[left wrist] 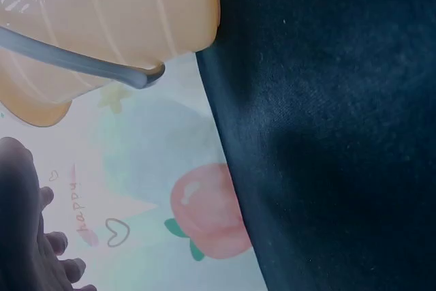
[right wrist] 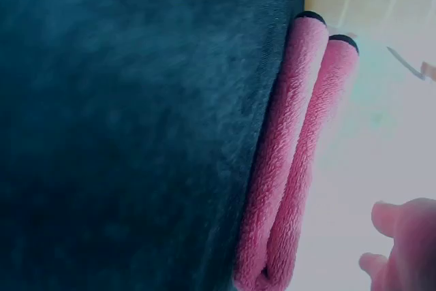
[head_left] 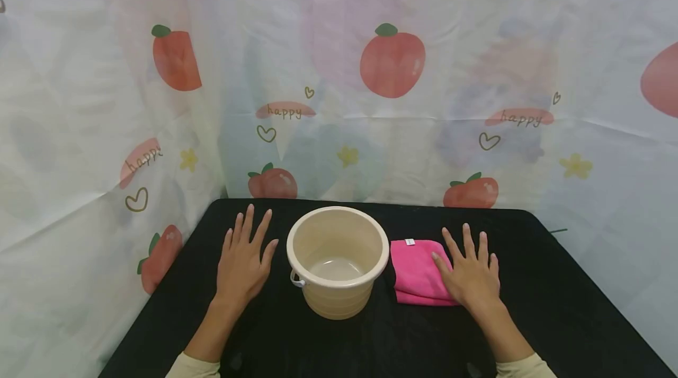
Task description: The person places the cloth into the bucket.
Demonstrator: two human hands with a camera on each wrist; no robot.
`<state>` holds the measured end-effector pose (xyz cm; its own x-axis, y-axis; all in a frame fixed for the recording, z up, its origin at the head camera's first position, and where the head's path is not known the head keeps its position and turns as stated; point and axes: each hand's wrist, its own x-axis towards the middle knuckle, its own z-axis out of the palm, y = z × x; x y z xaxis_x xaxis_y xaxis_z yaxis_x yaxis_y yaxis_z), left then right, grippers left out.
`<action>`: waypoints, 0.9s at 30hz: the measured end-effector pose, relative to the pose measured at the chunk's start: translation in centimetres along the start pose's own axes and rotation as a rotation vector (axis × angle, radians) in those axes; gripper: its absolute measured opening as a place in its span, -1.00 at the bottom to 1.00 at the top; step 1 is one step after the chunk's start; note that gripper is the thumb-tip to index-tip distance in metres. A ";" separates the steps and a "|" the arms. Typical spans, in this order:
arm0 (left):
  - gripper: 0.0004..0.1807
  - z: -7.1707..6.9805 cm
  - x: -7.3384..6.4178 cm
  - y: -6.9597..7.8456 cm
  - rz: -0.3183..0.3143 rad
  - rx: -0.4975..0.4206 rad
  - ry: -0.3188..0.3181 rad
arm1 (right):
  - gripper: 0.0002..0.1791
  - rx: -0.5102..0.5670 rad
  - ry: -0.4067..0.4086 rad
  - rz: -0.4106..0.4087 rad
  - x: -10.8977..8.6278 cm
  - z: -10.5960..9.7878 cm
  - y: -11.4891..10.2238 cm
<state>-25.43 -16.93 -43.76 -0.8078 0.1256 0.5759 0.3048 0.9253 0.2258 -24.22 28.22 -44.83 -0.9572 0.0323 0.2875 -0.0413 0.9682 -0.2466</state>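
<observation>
A cream plastic bucket [head_left: 339,301] stands upright near the middle of the black table. Its grey-white handle [left wrist: 88,65] hangs down along the side in the left wrist view. To the bucket's left, my left hand [head_left: 241,266] is held palm down with fingers spread, holding nothing. A folded pink towel [head_left: 421,272] with a small white tag lies just right of the bucket. My right hand [head_left: 473,275] has its fingers spread and overlaps the towel's right edge in the head view. From the right wrist, the towel [right wrist: 293,148] shows two thick folded layers, with the fingers above it.
Black cloth covers the table [head_left: 328,348]. A white curtain [head_left: 328,154] printed with fruit, hearts and flowers rises behind the table's far edge and along the left and right sides.
</observation>
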 end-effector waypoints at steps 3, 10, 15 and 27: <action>-0.28 -0.1 0.0 0.2 -0.002 -0.021 -0.006 | -0.18 0.039 -0.070 0.019 0.1 0.1 -0.1; -0.32 -0.2 -0.1 0.5 0.018 -0.080 0.007 | -0.15 0.030 -0.154 0.069 0.2 0.0 -0.3; -0.33 0.0 -0.2 0.6 0.028 -0.143 0.002 | -0.15 0.017 -0.204 0.098 0.4 0.1 -0.4; -0.40 0.0 0.5 0.9 0.118 -0.503 -0.063 | -0.19 0.015 -0.297 0.128 1.2 -1.2 -0.9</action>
<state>-25.58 -16.06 -43.22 -0.7772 0.2544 0.5756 0.5881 0.6192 0.5203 -24.97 27.71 -43.11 -0.9966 0.0773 -0.0286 0.0822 0.9571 -0.2779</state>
